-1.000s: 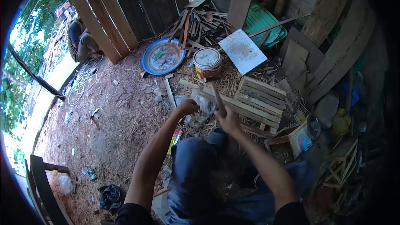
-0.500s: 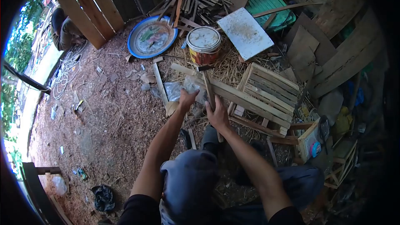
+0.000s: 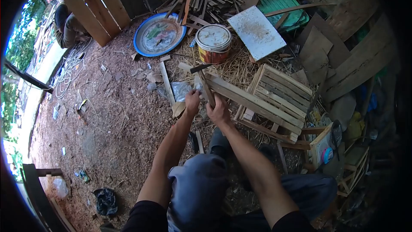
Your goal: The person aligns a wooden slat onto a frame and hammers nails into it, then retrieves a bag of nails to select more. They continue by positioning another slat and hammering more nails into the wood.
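My right hand (image 3: 219,111) is wrapped round the wooden handle of a hammer (image 3: 205,87), whose dark head points up and left. Closed fingers on my left hand (image 3: 192,102) sit just left of the handle; what they hold is hidden, though a bit of clear plastic shows by the fingertips. Beyond both hands a long pale wooden strip (image 3: 246,97) slants down to the right, its left end passing behind the hammer. The strip rests along a slatted wooden crate (image 3: 281,92), which lies tilted on the ground.
Clear plastic (image 3: 181,91) and a narrow board (image 3: 166,81) lie left of my hands. Farther off stand a lidded bucket (image 3: 213,45), a blue-rimmed basin (image 3: 136,38), a white board (image 3: 257,32) and a scrap-wood pile (image 3: 206,2). Another person's leg (image 3: 71,32) shows at upper left.
The hammer has come up, its head now higher and further left with more of it visible. Less clear plastic shows at my left fingertips. The view has shifted slightly.
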{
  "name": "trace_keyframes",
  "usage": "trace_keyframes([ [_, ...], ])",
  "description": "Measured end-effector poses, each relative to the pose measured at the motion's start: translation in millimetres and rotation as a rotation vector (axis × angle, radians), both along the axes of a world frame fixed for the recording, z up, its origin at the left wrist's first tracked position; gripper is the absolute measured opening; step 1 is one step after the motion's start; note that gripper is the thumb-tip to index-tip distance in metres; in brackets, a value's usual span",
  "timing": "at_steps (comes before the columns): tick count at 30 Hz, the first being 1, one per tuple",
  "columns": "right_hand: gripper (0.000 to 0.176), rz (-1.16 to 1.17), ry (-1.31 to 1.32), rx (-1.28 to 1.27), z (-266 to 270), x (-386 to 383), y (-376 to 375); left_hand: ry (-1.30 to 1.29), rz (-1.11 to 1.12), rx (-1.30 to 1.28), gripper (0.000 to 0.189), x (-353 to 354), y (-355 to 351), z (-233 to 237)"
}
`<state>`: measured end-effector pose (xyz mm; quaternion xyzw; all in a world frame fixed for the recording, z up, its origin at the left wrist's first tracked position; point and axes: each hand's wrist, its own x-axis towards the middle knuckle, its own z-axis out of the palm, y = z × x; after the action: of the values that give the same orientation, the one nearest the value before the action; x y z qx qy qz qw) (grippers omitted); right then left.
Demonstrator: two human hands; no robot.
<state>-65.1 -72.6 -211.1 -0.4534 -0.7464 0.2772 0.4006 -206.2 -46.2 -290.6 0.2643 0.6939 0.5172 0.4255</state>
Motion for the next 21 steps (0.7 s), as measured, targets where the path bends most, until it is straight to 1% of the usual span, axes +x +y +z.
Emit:
trace_keyframes([
  [2, 0.042, 0.037, -0.018, 0.070, -4, 0, 4, -0.218, 0.080, 0.057, 0.022, -4, -1, 4],
  [3, 0.042, 0.039, -0.012, 0.077, 0, 0, 5, -0.213, 0.082, 0.063, 0.022, -8, 1, 8],
  [6, 0.040, 0.020, -0.034, 0.089, 6, -1, -2, -0.536, 0.429, -0.073, 0.030, -22, -5, 20],
  [7, 0.041, 0.017, -0.025, 0.057, 7, -2, -4, -0.513, 0.305, -0.108, 0.038, -30, -14, 28],
  [8, 0.041, 0.014, -0.013, 0.028, 9, -4, -5, -0.504, 0.308, -0.102, 0.038, -34, -20, 37],
  [9, 0.046, 0.034, 0.006, -0.008, 7, -4, -6, -0.617, 0.285, 0.002, 0.045, -38, -23, 44],
  [10, 0.046, 0.036, 0.016, -0.004, 11, -6, -12, -0.731, 0.259, 0.103, 0.052, -37, -32, 67],
  [11, 0.046, 0.027, -0.008, -0.046, 15, -7, -18, -0.797, 0.135, 0.106, 0.056, -36, -44, 91],
  [12, 0.046, 0.016, -0.033, -0.085, 20, -8, -23, -0.790, 0.133, 0.113, 0.056, -43, -46, 94],
  [13, 0.046, 0.016, -0.026, -0.082, 25, -9, -29, -0.766, -0.031, 0.039, 0.057, -53, -51, 98],
  [14, 0.045, 0.054, -0.007, -0.164, 30, -9, -35, -0.738, -0.191, -0.036, 0.058, -62, -56, 100],
  [15, 0.044, 0.091, 0.012, -0.241, 34, -10, -38, -0.775, -0.324, 0.025, 0.051, -65, -64, 118],
  [16, 0.044, 0.092, 0.015, -0.237, 32, -12, -42, -0.772, -0.325, 0.029, 0.051, -68, -72, 129],
  [18, 0.044, 0.163, -0.039, -0.412, 21, -16, -42, -0.441, -0.354, 0.063, 0.044, -70, -84, 153],
  [19, 0.041, 0.163, -0.041, -0.342, 20, -21, -42, -0.388, -0.365, 0.089, 0.037, -72, -88, 167],
  [20, 0.041, 0.164, -0.036, -0.341, 18, -22, -44, -0.383, -0.365, 0.088, 0.037, -75, -93, 179],
  [21, 0.041, 0.136, -0.008, -0.312, 32, -24, -46, -0.314, -0.363, 0.068, 0.036, -78, -96, 191],
])
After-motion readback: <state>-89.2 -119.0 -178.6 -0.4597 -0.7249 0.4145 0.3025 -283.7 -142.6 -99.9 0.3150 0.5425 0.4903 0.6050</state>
